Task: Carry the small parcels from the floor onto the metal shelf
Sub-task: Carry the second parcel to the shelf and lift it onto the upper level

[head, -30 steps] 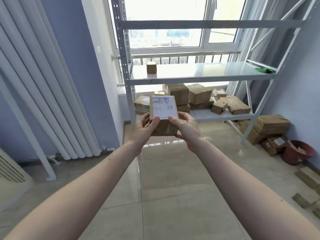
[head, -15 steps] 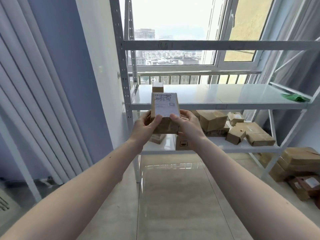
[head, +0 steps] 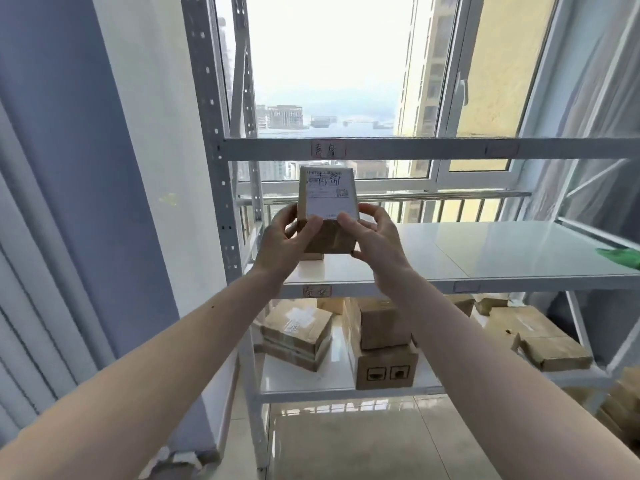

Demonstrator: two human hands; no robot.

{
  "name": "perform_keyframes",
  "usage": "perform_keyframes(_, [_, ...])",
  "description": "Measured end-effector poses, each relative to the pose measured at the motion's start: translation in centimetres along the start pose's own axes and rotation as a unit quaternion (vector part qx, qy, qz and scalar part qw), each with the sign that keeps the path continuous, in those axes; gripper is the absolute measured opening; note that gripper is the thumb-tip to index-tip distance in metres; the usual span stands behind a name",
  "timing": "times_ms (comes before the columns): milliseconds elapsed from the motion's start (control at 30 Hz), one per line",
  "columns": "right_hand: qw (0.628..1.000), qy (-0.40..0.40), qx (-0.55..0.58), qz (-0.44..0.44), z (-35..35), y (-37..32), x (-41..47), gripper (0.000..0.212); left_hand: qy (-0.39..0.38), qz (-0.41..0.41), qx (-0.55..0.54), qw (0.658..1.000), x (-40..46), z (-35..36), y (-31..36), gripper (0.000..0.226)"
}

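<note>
Cardboard parcel (head: 328,211), white shipping label facing me, sat pinched between both hands at about 12 o'clock of centre. Left hand (head: 284,237) clamped its left side, thumb on the front face; right hand (head: 375,239) clamped the right side the same way, fingers wrapped behind. A second earlier I had it low, in front of the lower tier, with the whole rack further off; half a second earlier it was level with the middle tier's lip. Now the metal shelf (head: 485,252) filled the view and the parcel hung over the middle tier's front left corner, its base apparently just clear of the surface, though I couldn't tell for certain. So carry done, placement next, I'd judge. Another small box (head: 311,256) peeked out just behind and below the left hand, at 9 o'clock of the held one, so I'd set down beside it. Lower tier held stacked boxes (head: 381,344) at 6 o'clock. A green item (head: 620,256) lay at 3 o'clock on the middle tier.
</note>
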State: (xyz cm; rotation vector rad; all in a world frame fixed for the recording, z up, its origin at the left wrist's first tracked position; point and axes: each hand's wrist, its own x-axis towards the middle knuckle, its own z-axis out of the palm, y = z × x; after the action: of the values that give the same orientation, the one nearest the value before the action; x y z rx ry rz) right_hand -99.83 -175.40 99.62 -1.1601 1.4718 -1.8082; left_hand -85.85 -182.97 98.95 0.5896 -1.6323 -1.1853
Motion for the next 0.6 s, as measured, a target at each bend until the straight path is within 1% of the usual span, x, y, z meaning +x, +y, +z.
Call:
perform_keyframes(100, [0.999, 0.014, -0.009, -0.029, 0.2, -0.4, 4.7, 0.045, 0.010, 0.024, -0.011, 1.000, 4.9, 0.5, -0.4, 0.052])
perform_keyframes(233, [0.996, 0.019, -0.029, -0.082, 0.3, -1.0, 11.2, 0.048, 0.012, 0.060, -0.004, 0.998, 11.5, 1.0, -1.0, 0.053])
perform_keyframes(367, [0.987, 0.022, -0.059, -0.145, 0.0, -1.6, 17.6, 0.059, 0.024, 0.094, 0.024, 0.995, 17.3, 1.6, -0.8, 0.053])
perform_keyframes(467, [0.980, 0.020, -0.089, -0.177, -0.3, -2.5, 21.9, 0.068, 0.040, 0.116, 0.046, 0.991, 21.0, 2.1, -0.3, 0.052])
perform_keyframes(600, [0.972, 0.013, -0.105, -0.212, -0.2, -3.5, 26.6, 0.059, 0.070, 0.141, 0.089, 0.983, 25.2, 2.2, 0.3, 0.051])
